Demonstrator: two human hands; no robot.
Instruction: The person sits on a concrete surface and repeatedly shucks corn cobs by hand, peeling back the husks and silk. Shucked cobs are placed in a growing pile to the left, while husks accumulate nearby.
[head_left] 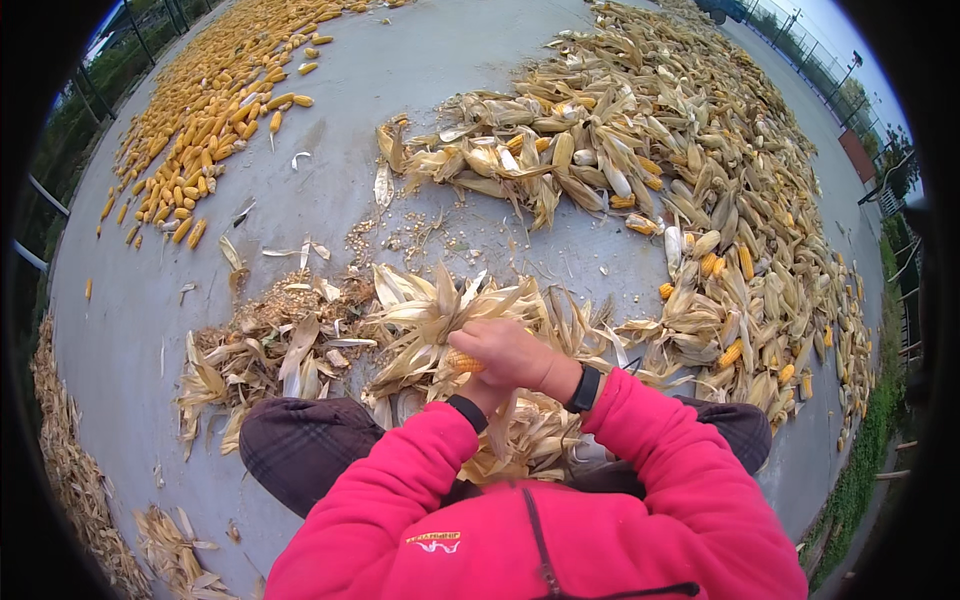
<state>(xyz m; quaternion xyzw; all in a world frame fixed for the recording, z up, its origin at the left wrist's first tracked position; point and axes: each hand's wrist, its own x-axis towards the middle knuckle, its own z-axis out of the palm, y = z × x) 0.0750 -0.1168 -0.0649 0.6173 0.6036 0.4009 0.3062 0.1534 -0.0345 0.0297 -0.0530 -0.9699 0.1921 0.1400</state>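
Note:
In front of my lap, both my hands are together at one ear of corn [463, 362], whose yellow kernels show at their left side. My right hand [508, 352] is on top, its fingers closed around dry husk [428, 318] that fans out beyond the ear. Below and partly covered by it, my left hand [484, 393] is closed around the ear's lower part; most of its fingers are hidden. Loose pale husks [525, 435] lie under my hands and between my legs.
A large heap of unhusked corn [700, 190] spreads along the right. Bare yellow ears [200, 130] form a pile at the far left. Husk scraps and loose kernels [285, 310] litter the grey concrete [330, 200]. More husks [75, 470] line the left edge.

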